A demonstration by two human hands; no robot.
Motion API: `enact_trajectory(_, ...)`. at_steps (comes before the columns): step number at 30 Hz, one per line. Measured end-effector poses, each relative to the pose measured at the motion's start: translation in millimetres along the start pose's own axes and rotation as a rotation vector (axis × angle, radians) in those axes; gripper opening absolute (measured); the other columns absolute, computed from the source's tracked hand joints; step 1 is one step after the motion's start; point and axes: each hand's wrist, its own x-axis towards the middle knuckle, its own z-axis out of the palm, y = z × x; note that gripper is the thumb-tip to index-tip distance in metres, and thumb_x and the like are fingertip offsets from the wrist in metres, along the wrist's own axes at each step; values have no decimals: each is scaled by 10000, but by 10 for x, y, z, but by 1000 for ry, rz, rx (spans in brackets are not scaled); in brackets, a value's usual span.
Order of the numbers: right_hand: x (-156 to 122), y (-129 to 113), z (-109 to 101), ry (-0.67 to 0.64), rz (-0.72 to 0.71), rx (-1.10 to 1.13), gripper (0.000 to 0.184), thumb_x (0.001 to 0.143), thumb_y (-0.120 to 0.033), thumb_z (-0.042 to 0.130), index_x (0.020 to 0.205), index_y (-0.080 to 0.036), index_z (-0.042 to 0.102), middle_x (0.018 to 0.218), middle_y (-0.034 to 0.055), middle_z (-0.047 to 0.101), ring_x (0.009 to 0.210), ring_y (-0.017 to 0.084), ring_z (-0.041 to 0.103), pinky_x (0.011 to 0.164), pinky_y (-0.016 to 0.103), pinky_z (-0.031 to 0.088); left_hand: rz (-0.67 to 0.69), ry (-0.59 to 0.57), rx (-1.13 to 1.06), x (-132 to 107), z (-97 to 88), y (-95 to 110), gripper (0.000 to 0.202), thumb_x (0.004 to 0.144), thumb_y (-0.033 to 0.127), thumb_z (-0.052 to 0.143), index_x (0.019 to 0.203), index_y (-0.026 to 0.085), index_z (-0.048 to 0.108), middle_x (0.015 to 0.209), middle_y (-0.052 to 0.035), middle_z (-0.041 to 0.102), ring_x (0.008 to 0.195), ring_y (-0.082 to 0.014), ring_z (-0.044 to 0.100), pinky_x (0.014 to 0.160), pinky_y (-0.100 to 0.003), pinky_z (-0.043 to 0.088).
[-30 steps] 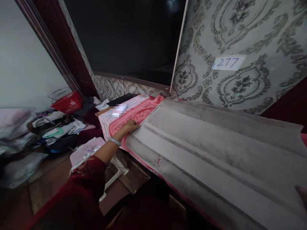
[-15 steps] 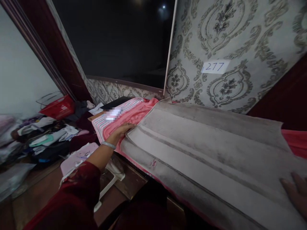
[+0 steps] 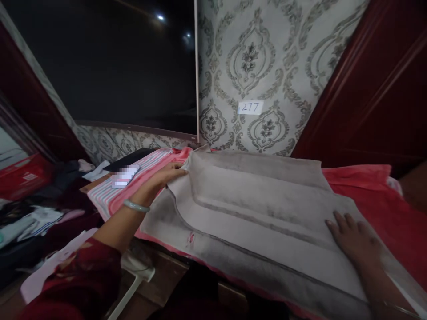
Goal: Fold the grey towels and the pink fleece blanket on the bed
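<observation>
A large grey folded cloth, maybe a garment, lies spread over pink-red fabric on a table. My left hand has its fingers closed on the cloth's left edge, which is lifted and curled up there. Flat on the cloth's right part rests my right hand, fingers spread. A small reddish mark shows on the cloth's near layer. Beneath the left forearm runs a pink and striped cloth, and red fabric sticks out at the right.
A phone-like item, partly blurred out, lies on the striped cloth. Behind the table are a large dark screen and a patterned wall with a paper label reading 277. On the left are heaped clothes and a red bag.
My left hand has raised the cloth's left edge, which now bends upward. My right hand shows more fully, flat on the cloth. The view has turned to the right.
</observation>
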Motion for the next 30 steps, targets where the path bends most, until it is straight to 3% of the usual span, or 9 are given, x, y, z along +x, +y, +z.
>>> enact_trajectory(3, -50, -92, -90, 12, 8, -10, 795, 930, -605, 122, 1585, -234, 376, 1678, 122, 259, 1519, 383, 245, 1149, 643, 248, 177, -85, 303, 77, 518, 418, 284, 668, 345, 706, 882, 159, 705, 733, -7, 674, 653, -185, 621, 574, -262, 444)
enact_trajectory(6, -67, -125, -124, 32, 2, -42, 733, 961, -585, 169, 1577, -254, 391, 1667, 106, 291, 1503, 376, 284, 1151, 643, 279, 388, -109, 672, 87, 1262, 653, 196, 723, 261, 648, 876, 160, 714, 776, -15, 689, 786, -205, 651, 669, -264, 469)
enact_trajectory(10, -69, -156, -140, 9, 3, -87, 703, 988, -564, 177, 1592, -253, 360, 1671, 90, 286, 1510, 362, 272, 1159, 622, 290, 406, -371, 1090, -107, 2304, 521, 226, 785, 201, 625, 975, 156, 738, 959, -110, 745, 935, -256, 697, 762, -301, 519)
enact_trajectory(13, -70, -174, -135, 34, 9, -100, 682, 1002, -555, 176, 1586, -261, 370, 1667, 83, 296, 1517, 346, 261, 1166, 604, 284, 429, -496, 1204, -334, 2769, 240, 265, 773, 98, 621, 1014, 108, 731, 1060, -183, 731, 1015, -291, 698, 816, -329, 541)
enact_trajectory(16, -69, -172, -139, 43, 8, -92, 652, 1010, -542, 207, 1575, -271, 384, 1661, 88, 311, 1515, 340, 264, 1156, 608, 289, 483, -510, 1189, -529, 2839, 29, 338, 778, 43, 583, 1097, 70, 691, 1155, -212, 694, 1051, -300, 685, 869, -365, 544)
enact_trajectory(21, -130, -368, -270, 131, -3, -20, 556, 984, -420, 358, 1448, -180, 549, 1560, 186, 441, 1437, 364, 377, 1103, 605, 357, 573, -434, 1094, -766, 2596, -172, 369, 852, 148, 547, 1219, 138, 584, 1255, -163, 623, 1072, -295, 642, 895, -424, 537)
enact_trajectory(24, -197, -794, -363, 132, -148, 180, 476, 933, -294, 419, 1313, -117, 646, 1325, 200, 634, 1216, 298, 579, 1045, 446, 447, 587, -352, 1070, -873, 2541, -332, 368, 854, 188, 577, 1221, 164, 561, 1306, -146, 581, 1157, -318, 572, 937, -458, 508)
enact_trajectory(26, -213, -1164, -369, -16, -209, 343, 410, 923, -271, 430, 1200, -135, 700, 1118, 142, 722, 1010, 240, 661, 937, 347, 496, 614, -315, 1059, -917, 2542, -432, 354, 848, 184, 591, 1201, 166, 570, 1330, -146, 566, 1184, -327, 537, 973, -484, 479)
enact_trajectory(30, -144, -1811, -235, -168, -219, 405, 252, 903, -306, 526, 867, -169, 734, 746, 59, 720, 773, 189, 682, 700, 245, 490, 676, -279, 1062, -933, 2548, -540, 269, 880, 154, 540, 1138, 179, 615, 1229, -133, 617, 1131, -309, 540, 948, -478, 467)
